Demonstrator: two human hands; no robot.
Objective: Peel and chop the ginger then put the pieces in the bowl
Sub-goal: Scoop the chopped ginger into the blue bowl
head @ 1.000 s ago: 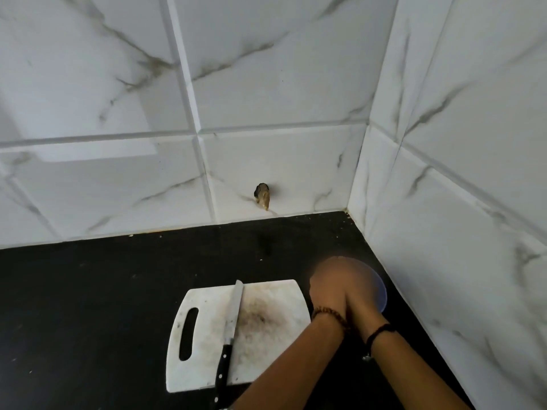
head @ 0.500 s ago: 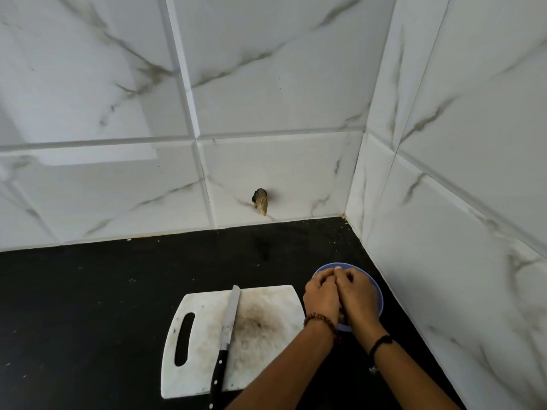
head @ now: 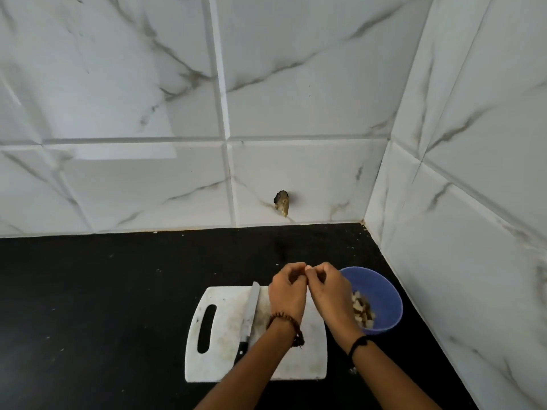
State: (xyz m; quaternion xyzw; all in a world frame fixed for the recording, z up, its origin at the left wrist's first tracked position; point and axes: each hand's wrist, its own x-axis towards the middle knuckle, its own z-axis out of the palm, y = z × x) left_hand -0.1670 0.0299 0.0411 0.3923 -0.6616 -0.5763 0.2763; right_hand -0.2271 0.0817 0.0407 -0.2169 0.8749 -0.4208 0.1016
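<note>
Fingers (head: 298, 267) of both hands are curled inward, tips meeting tip to tip. The backs face the camera, so I cannot tell whether they pinch anything. The left hand (head: 288, 288) and right hand (head: 330, 290) are held over the far right part of a white plastic cutting board (head: 219, 359). A black-handled kitchen knife (head: 250, 312) lies on the board, just left of the left wrist. A blue bowl (head: 384, 294) stands just right of the board and holds the chopped ginger pieces (head: 362, 310). All of it sits on the black countertop (head: 103, 291). Farther back, a small brown lump (head: 282, 202) sticks to the marbled wall tile.
</note>
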